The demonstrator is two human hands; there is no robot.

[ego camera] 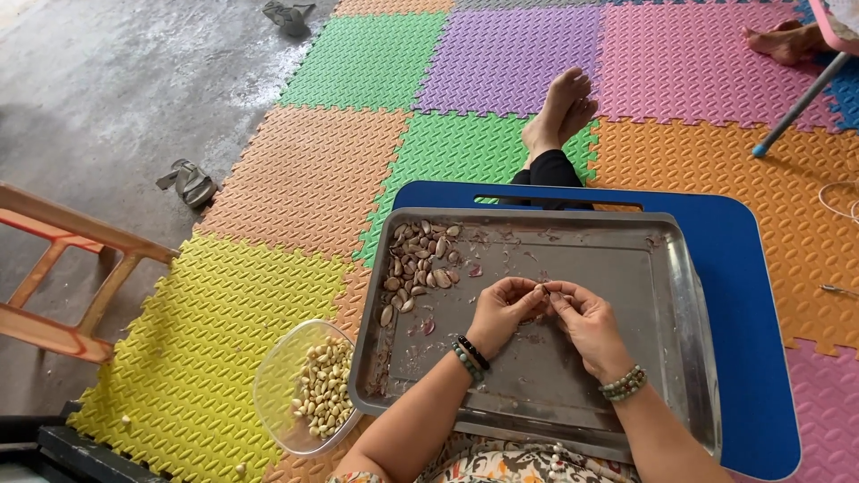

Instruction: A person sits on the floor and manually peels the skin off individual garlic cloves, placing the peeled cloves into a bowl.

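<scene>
Two hands, left hand [501,309] and right hand [586,317], pinch one small, barely discernible clove [543,291] over one steel tray [693,313], unpeeled pile [416,264] at ten o'clock.

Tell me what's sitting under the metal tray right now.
The metal tray rests on a blue board that shows past its far and right edges. Under that, the person's legs reach out over the foam mat; whatever else lies directly beneath is covered.

We see a floor of coloured foam mats [295,188] beside bare concrete [107,80]. On the mats sits a blue counter [761,295] carrying a metal tray [626,268]; a clear bowl [277,376] rests just beside it, and two sandals [188,183] lie on the concrete.
</scene>
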